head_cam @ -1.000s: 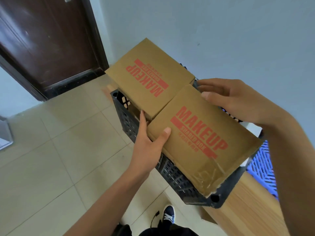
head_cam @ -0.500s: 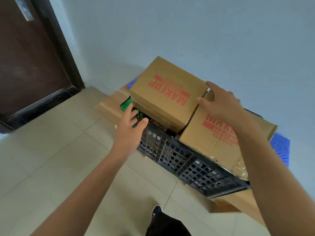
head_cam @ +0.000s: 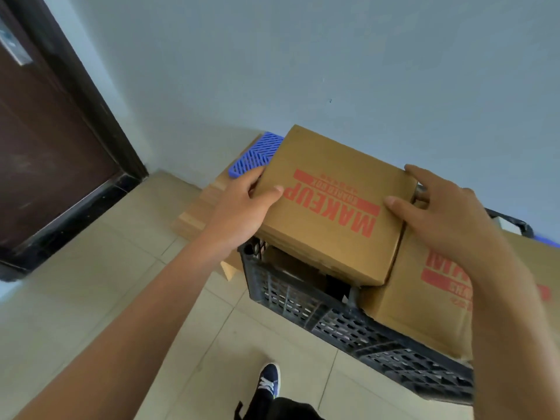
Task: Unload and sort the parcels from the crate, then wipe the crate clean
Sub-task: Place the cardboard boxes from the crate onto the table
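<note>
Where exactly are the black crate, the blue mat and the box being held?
crate [head_cam: 303, 301]: head view, near mesh wall.
mat [head_cam: 254, 156]: head view, ribbed top.
box [head_cam: 327, 207]: head view, printed lid.

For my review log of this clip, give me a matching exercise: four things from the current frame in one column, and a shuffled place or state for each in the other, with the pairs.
Things:
1. upper MAKEUP box
2. second MAKEUP box
3. black crate
4. blue plastic panel

Places or states:
A. lying on the wooden platform by the wall
B. held at both ends by the left hand and right hand
C. holds the boxes
D. sits in the crate, partly hidden by the right forearm

Pairs: 1-B, 2-D, 3-C, 4-A
</note>
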